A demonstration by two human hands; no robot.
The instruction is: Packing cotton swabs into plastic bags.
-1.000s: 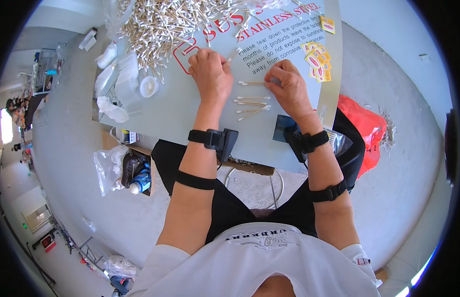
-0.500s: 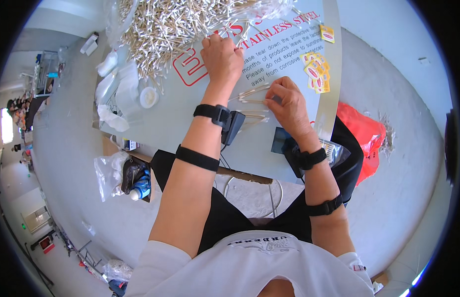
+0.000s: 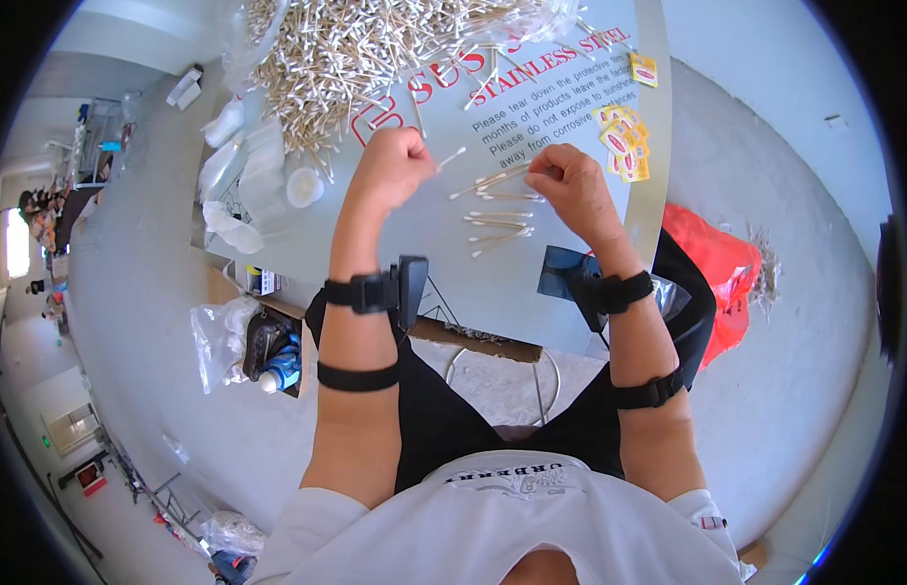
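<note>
Currently our two hands are apart from each other, both on the near side of the large heap of white-tipped, pale wooden cotton swabs (image 3: 346, 73). With the left hand (image 3: 387, 168), the closer one to that heap, we pinch a single white-tipped swab (image 3: 454, 157), its cotton end pointing rightward. Our right hand (image 3: 573, 190) is farther right of the heap, thumb and forefinger meeting at the ends of a slanting pair of wooden swabs (image 3: 488, 181); we cannot tell whether they grip it. Nearer to us than the heap, we see a loose row of swabs (image 3: 499, 223) on the grey, smooth-topped table (image 3: 502, 292). Just beside the heap's near edge stands a small, round white tub (image 3: 304, 187). Well to the right of the heap we have overlapping yellow-and-white packets (image 3: 624, 144), and a clear, crinkled plastic bag (image 3: 549, 19) lies against its right side.
</note>
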